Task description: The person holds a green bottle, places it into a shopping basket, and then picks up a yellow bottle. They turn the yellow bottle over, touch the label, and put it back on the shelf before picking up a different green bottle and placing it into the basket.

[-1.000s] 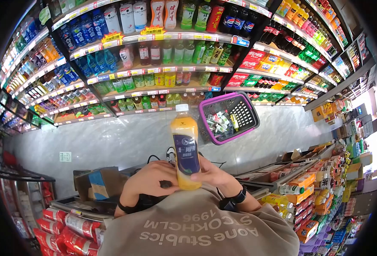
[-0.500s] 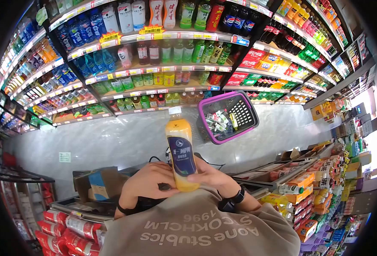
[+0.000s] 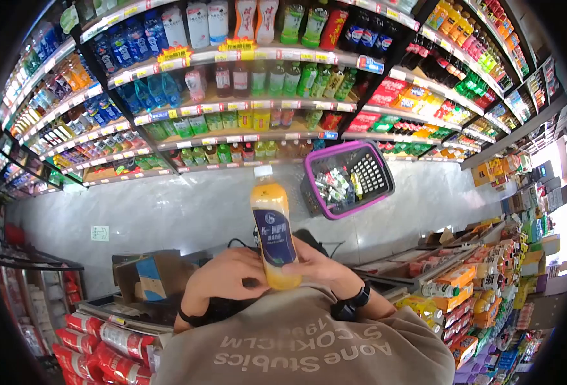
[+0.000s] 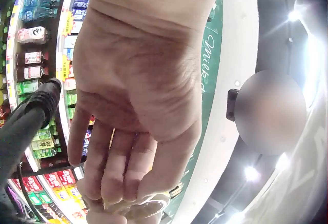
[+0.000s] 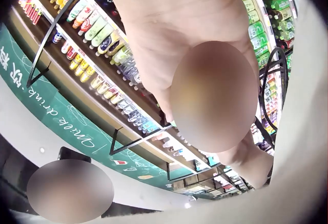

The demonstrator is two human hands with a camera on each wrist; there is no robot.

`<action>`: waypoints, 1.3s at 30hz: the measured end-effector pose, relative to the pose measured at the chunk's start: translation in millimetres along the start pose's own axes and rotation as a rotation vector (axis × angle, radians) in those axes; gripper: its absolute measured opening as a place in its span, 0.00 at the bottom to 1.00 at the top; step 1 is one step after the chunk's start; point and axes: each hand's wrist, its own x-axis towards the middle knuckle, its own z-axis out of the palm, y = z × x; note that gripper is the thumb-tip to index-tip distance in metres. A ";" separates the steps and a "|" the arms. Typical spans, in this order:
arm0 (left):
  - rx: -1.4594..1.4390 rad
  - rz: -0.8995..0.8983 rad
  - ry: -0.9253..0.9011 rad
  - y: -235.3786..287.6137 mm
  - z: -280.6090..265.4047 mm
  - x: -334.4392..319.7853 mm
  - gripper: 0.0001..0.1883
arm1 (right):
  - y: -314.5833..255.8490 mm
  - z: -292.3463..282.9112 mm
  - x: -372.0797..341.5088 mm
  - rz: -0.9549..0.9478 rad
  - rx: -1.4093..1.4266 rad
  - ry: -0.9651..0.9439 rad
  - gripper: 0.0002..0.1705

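Observation:
A bottle of orange-tan drink point(image 3: 270, 196) with a white cap and a dark purple label stands nearly upright in front of my chest, its cap leaning slightly left. My right hand point(image 3: 321, 264) grips its lower right side, thumb across the front below the label. From the left, my left hand point(image 3: 227, 274) holds the lower part, most of its fingers hidden behind the bottle. The left wrist view shows the left hand's fingers point(image 4: 119, 167) and thumb bent around the clear bottle base point(image 4: 143, 206). A blur covers the grip in the right wrist view.
A black basket with a purple rim point(image 3: 335, 215) stands on the grey floor point(image 3: 187, 208) ahead, holding several packaged items. Beyond it rise shelves point(image 3: 245, 106) of bottled drinks. An open cardboard box point(image 3: 126, 276) is left; stacked drinks point(image 3: 456, 276) are right; red packs point(image 3: 120, 359) are at lower left.
The bottle's cap end has tipped a little left and lower. Both hands keep hold of its lower part. Shelves and basket sit slightly further right in the head view.

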 end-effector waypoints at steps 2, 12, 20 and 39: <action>0.026 -0.009 0.006 -0.1 2.3 -5.8 0.06 | -2.3 3.3 3.1 -0.010 -0.008 -0.015 0.52; 0.046 -0.010 -0.024 6.8 -5.7 -8.2 0.06 | -4.1 9.7 9.1 0.027 0.026 -0.042 0.48; 0.108 -0.011 0.002 11.3 -2.1 -10.6 0.09 | -17.0 22.1 10.5 0.017 0.135 -0.101 0.46; 0.371 0.014 0.101 3.8 -8.6 -22.3 0.13 | 0.8 15.6 2.7 0.050 0.189 0.037 0.38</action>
